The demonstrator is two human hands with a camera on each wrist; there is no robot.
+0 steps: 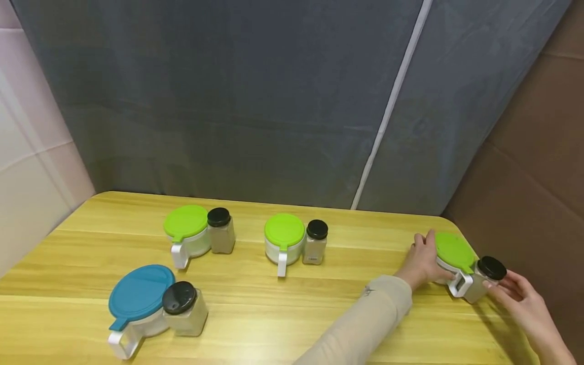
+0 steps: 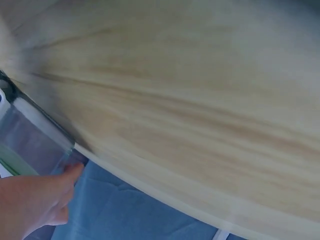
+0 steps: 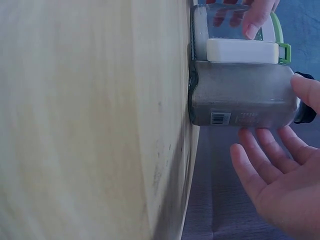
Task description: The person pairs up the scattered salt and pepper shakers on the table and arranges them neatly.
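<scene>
At the right end of the table, my left hand [image 1: 424, 261] grips a clear seasoning pot with a green lid [image 1: 452, 249] and white handle. Its fingers curl round the far side, and its thumb is by the handle. Beside that pot, touching it, stands a square spice jar with a black lid [image 1: 491, 267], upright. My right hand [image 1: 520, 299] holds this jar near its top, thumb on the near side and fingertips on the right side. In the right wrist view, greyish contents and a barcode show on the spice jar [image 3: 240, 95]. The left wrist view catches the left hand [image 2: 37, 202] against the pot.
Two more green-lidded pots [image 1: 186, 221] [image 1: 285, 230] stand further left, each with a black-lidded jar [image 1: 222, 235] [image 1: 315, 248] at its right. A blue-lidded pot [image 1: 141, 291] and another black-lidded jar [image 1: 189, 314] stand front left. The wooden table's [image 1: 255, 314] right edge is near both hands.
</scene>
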